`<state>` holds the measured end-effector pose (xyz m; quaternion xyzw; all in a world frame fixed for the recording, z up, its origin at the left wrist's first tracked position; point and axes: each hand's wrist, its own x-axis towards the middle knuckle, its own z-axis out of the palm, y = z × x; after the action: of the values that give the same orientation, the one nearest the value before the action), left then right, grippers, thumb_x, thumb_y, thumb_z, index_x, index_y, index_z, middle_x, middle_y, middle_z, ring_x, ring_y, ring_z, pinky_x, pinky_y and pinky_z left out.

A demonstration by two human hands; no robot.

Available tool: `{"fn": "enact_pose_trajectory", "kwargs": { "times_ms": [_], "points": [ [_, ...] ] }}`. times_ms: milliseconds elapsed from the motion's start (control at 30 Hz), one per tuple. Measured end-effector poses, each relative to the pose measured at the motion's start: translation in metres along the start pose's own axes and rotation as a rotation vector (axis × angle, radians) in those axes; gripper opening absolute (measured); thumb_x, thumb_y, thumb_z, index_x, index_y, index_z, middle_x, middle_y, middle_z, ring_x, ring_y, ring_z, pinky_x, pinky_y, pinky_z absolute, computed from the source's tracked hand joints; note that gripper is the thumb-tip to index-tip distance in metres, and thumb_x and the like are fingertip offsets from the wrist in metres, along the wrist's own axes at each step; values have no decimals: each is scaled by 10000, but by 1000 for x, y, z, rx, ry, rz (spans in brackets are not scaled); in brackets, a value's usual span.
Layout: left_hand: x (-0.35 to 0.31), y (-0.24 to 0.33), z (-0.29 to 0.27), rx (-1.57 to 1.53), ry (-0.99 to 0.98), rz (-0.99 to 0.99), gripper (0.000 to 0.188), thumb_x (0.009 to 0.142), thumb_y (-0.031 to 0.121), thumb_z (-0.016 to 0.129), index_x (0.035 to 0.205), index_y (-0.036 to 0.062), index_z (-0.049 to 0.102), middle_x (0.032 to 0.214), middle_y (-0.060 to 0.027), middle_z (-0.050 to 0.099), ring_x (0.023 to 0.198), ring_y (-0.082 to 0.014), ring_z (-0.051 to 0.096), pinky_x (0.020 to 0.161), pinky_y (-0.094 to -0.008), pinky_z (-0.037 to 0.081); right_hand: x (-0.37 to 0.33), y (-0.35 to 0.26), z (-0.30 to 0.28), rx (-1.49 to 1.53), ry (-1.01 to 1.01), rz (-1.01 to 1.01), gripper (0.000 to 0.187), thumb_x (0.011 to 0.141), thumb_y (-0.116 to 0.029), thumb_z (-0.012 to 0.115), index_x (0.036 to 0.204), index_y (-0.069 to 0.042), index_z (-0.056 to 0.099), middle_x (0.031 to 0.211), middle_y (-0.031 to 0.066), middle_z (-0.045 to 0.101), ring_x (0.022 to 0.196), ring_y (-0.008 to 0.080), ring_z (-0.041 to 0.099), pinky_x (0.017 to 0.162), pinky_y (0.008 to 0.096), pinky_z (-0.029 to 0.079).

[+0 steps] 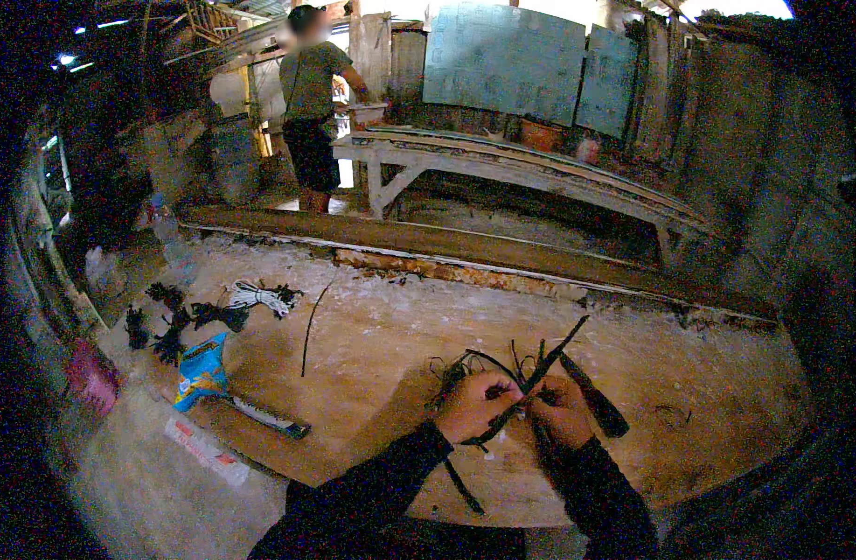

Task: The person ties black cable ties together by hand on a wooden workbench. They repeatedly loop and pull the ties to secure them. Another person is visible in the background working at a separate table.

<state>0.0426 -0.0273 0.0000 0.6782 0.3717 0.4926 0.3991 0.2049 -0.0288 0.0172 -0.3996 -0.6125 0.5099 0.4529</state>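
Dim workshop, worn wooden tabletop [344,364]. Dark narrow strip [563,349] slants between hands, near right part of table. Left hand [474,407] and right hand [562,411] both pinch strip, fingertips close together. Likely best: left pinch steady, right tension light, loose ends clear of dark tapered piece [598,399] at right.

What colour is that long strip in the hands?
The strip looks black or very dark; head view.
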Motion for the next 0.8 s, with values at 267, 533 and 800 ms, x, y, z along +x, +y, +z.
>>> {"fn": "enact_pose_trajectory", "kwargs": {
  "times_ms": [267,533,800],
  "points": [
    [-4,8,-1,-12,-119,-313,217,802,249,528,821,33,514,611,-33,507,546,-102,471,506,-267,399,-1,6,4,180,12,-46,89,671,-9,580,740,-42,534,658,20,541,608,98,504,563,213,409],
    [-4,1,2,131,-70,-97,223,822,254,505,826,31,495,625,-21,478,499,-80,433,447,-247,362,-4,-7,5,-95,3,-41,74,699,-20,553,657,-51,500,616,-6,504,558,60,471,513,196,390],
    [-6,15,3,-22,-149,-122,199,835,251,488,860,54,489,584,3,446,467,-62,413,427,-211,348,-5,-9,5,-211,74,-162,59,694,-48,552,667,-49,500,616,-9,495,574,56,452,518,200,376]
  ]
}}
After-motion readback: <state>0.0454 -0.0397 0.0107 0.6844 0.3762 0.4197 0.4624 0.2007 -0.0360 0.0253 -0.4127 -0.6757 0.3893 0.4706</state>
